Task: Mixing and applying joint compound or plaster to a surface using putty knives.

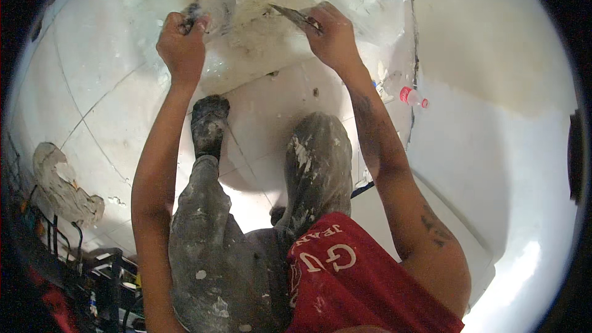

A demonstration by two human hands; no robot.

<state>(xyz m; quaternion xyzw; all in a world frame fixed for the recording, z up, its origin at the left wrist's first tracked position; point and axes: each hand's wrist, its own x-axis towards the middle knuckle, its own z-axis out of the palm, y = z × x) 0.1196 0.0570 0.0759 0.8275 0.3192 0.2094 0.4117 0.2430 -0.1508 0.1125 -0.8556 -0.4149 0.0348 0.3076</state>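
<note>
My left hand (183,49) is closed around a dark, plaster-smeared tool (192,15). A greyish, blurred blade seems to reach from it to the right, but its exact shape is unclear. My right hand (334,37) grips a scraper (293,16), its thin metal blade pointing left toward the other hand. Both tools are over a wet, smeared patch (259,43) of pale beige and whitish paste on the tiled floor (98,92). A gap separates the two tools.
A clear plastic bottle with a red label (413,97) lies to the right, by the wall's foot (456,135). A crumpled, plaster-stained cloth or bag (65,188) is at left. Dark metal-framed gear (111,277) stands lower left. My dusty legs (216,259) are below.
</note>
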